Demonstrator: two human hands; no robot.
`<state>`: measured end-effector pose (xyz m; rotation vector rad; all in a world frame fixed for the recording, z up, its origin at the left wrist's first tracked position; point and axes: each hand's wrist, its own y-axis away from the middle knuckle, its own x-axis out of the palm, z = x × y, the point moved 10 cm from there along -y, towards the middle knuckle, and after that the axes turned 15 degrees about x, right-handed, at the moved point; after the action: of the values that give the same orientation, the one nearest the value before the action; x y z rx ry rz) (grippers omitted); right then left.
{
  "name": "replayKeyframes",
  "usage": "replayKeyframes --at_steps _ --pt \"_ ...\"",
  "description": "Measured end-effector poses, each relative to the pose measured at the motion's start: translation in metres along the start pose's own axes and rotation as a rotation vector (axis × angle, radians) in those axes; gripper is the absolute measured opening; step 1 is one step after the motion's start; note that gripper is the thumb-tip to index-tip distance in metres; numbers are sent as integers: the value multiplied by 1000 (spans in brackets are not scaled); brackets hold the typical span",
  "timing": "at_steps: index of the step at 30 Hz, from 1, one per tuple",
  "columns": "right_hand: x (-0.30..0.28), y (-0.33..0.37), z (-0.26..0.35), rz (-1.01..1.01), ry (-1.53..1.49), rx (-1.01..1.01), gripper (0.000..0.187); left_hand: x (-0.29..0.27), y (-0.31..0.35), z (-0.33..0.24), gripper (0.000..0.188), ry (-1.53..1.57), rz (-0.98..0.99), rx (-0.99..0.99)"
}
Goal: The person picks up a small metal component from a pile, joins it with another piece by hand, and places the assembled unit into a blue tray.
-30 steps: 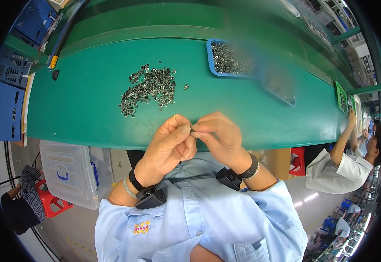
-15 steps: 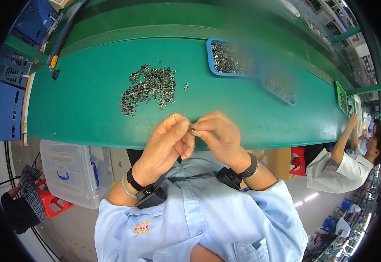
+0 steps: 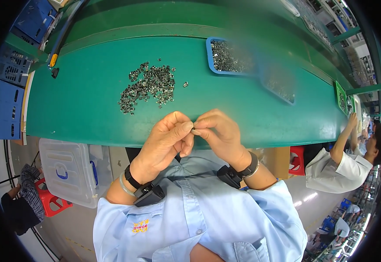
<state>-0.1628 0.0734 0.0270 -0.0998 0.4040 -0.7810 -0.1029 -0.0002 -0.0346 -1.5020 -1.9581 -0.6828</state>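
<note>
Close to the table's near edge, my left hand [image 3: 171, 135] and my right hand [image 3: 219, 133] meet fingertip to fingertip. Between their thumbs and forefingers they pinch one small dark metal part [image 3: 193, 129], mostly covered by the fingers. Beyond my left hand a loose pile of small metal parts [image 3: 151, 85] lies on the green tabletop [image 3: 90, 105]. A single part [image 3: 185, 84] sits apart, to the right of the pile.
At the back right stands a blue tray [image 3: 209, 56] full of similar parts, beside a second, blurred tray [image 3: 282, 87]. A green tray [image 3: 341, 97] is farther right, near a co-worker [image 3: 341, 170]. A lidded clear plastic box [image 3: 66, 170] stands left, below table level.
Both hands keep nearly the same place, and the small part between the fingertips shows less than before. The view has shifted very slightly.
</note>
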Motion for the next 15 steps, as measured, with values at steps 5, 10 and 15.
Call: replayKeyframes --at_steps 5,10,15 --pt "0 1 -4 -8 -13 18 16 2 -3 -1 16 -28 -2 9" --pt "-4 -9 -7 -3 4 85 13 -2 -8 -1 16 -62 -53 10" --pt "-72 -39 -11 -246 292 24 11 -18 -13 -10 15 -18 -120 87"
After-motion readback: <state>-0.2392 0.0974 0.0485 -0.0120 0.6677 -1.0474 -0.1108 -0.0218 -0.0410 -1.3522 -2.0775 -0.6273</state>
